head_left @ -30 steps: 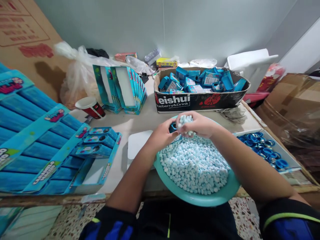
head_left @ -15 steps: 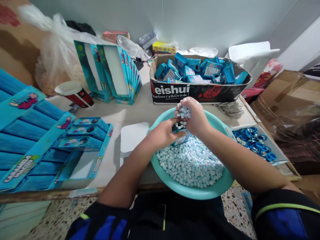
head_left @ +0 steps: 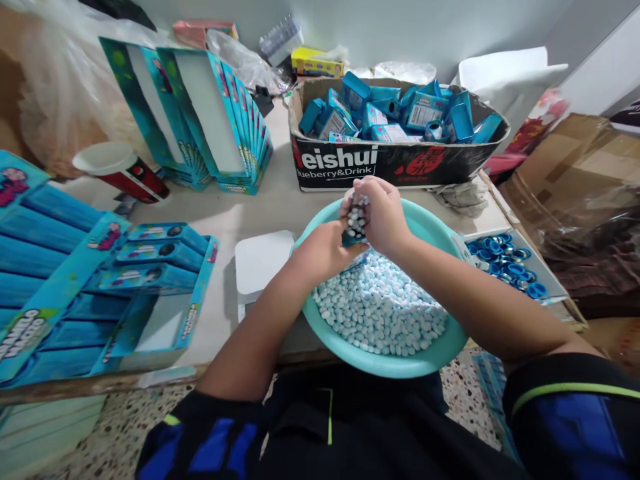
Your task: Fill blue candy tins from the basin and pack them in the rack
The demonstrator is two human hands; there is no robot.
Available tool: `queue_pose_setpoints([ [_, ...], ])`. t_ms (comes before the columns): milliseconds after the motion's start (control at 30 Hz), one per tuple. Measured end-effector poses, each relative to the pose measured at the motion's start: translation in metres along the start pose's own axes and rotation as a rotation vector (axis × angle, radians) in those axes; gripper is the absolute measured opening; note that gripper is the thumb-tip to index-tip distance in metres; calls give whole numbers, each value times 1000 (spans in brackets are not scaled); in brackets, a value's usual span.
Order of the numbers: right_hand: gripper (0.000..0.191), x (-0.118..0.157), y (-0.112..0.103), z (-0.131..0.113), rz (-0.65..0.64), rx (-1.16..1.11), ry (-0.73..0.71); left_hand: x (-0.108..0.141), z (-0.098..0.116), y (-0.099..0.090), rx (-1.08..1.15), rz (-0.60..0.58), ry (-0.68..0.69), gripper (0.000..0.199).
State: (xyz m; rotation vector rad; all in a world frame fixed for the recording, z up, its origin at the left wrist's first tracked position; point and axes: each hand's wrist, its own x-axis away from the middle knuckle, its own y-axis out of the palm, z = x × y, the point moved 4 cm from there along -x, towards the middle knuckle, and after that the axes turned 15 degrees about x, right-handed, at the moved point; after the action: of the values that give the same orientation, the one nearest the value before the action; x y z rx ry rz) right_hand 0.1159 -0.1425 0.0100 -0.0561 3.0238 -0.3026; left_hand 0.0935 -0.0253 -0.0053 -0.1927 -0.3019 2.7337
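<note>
My left hand (head_left: pixel 325 252) is wrapped round a small blue tin (head_left: pixel 356 257), mostly hidden by the fingers, just above the candies. My right hand (head_left: pixel 384 217) is cupped against the tin's top with a clutch of candies (head_left: pixel 357 220) in it. These pale blue and white pellets are heaped at the tin's opening. Below both hands sits a turquoise basin (head_left: pixel 385 365), holding a broad pile of the same small candies (head_left: pixel 390 320).
Behind the basin stands a black carton (head_left: pixel 340 167) full of blue tins. A tray of blue caps (head_left: pixel 515 267) lies to the right. On the left are a white scale (head_left: pixel 263 260), display boxes with tins (head_left: pixel 155 257), folded display cartons (head_left: pixel 210 113) and a paper cup (head_left: pixel 125 170).
My right hand has tipped further over the tin, and the candies in it now sit lower, at the opening. The whole view has shifted slightly.
</note>
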Motion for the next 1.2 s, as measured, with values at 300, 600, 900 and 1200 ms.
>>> queue_pose_setpoints([
  [300,39,6,0,-1,9,-32,-26,-3,-1,3,-224,-89,23,38],
  [600,44,7,-1,-2,3,-57,9,-3,1,2,-130,-98,43,42],
  [900,45,3,-2,-1,-45,-49,18,-4,2,2,-152,-85,46,42],
  [1200,56,4,-6,-12,-185,-44,-9,1,3,0,-158,-89,29,44],
])
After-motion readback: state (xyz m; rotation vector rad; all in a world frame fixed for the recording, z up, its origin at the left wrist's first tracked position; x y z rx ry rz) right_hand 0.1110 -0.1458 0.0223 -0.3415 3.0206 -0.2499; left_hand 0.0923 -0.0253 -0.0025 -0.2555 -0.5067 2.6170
